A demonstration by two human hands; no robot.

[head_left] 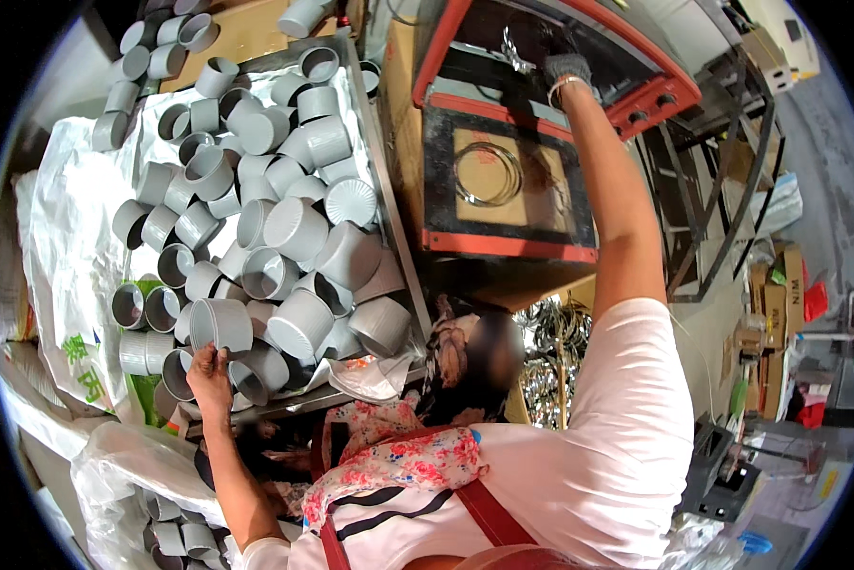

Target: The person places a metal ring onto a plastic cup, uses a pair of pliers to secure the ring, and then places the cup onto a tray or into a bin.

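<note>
My left hand [208, 380] pinches the rim of a grey cup-shaped plastic cap [222, 325] at the front of a heaped table. Around it lie many more grey caps [296, 228], some ribbed, tipped at all angles on white plastic sheeting. My right hand [566, 68], in a grey glove, reaches into a red countertop oven [444, 47]; its fingers are lost in shadow. Beside them in the oven is a shiny silvery piece [515, 51]. On the lowered oven door [434, 190] rests a coil of thin metal rings [489, 174] over cardboard.
A metal table edge [389, 180] separates the caps from the oven. Below the oven stands a box of shiny metal rings [545, 356]. A person [450, 351] is close by the table's front. A dark metal rack [721, 180] stands right; bagged caps [184, 539] lie lower left.
</note>
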